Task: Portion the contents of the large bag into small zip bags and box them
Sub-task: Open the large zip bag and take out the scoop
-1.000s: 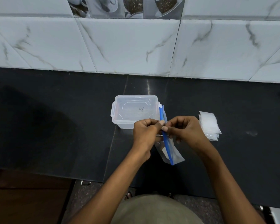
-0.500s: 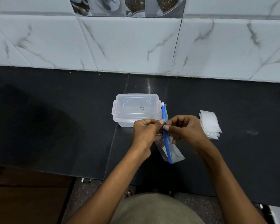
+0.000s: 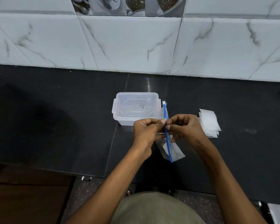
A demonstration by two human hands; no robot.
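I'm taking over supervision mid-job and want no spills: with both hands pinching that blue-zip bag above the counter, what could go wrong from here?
1. The large bag hangs edge-up, pinched only at its blue zip by the left hand and right hand; a sudden pull may spill contents.
2. The plastic box is lidded, so nothing can go in yet.

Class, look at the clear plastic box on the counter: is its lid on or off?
On. The lid sits flat across the top of the box, its side clips down at both ends.
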